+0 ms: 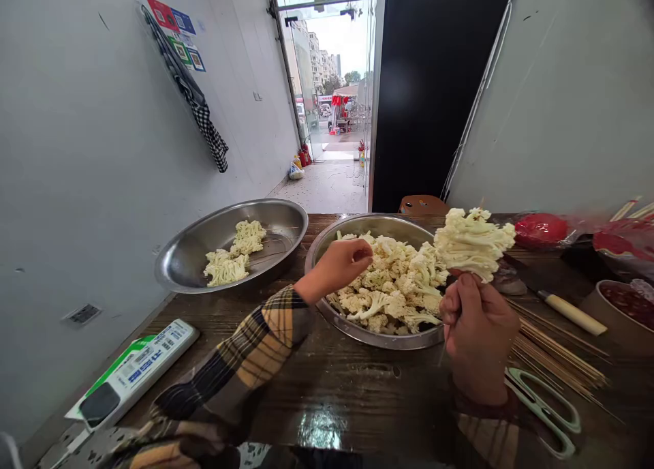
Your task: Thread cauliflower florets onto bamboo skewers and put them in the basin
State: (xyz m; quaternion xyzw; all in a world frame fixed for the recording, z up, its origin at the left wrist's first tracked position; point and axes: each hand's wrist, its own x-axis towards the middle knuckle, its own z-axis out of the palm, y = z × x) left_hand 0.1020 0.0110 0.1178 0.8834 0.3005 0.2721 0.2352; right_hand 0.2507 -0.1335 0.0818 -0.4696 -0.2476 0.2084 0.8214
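Note:
My right hand (480, 329) is closed around the lower end of a cauliflower skewer (473, 240), held upright above the right rim of a steel bowl (375, 341). Several pale florets are stacked on it, and a thin tip pokes out at the top. The bowl is heaped with loose cauliflower florets (388, 285). Over its left side hovers my left hand (340, 264), fingers curled in toward the thumb; whether anything small sits between them is hidden. To the left, a second steel basin (178, 264) holds finished-looking cauliflower skewers (229, 258) lying flat.
Bamboo skewers (556, 350) lie loose at the right, beside green-handled scissors (549, 407) and a knife with a wooden handle (575, 312). A tub of red contents (628, 302) stands far right. A white boxed device (137, 370) occupies the table's left edge.

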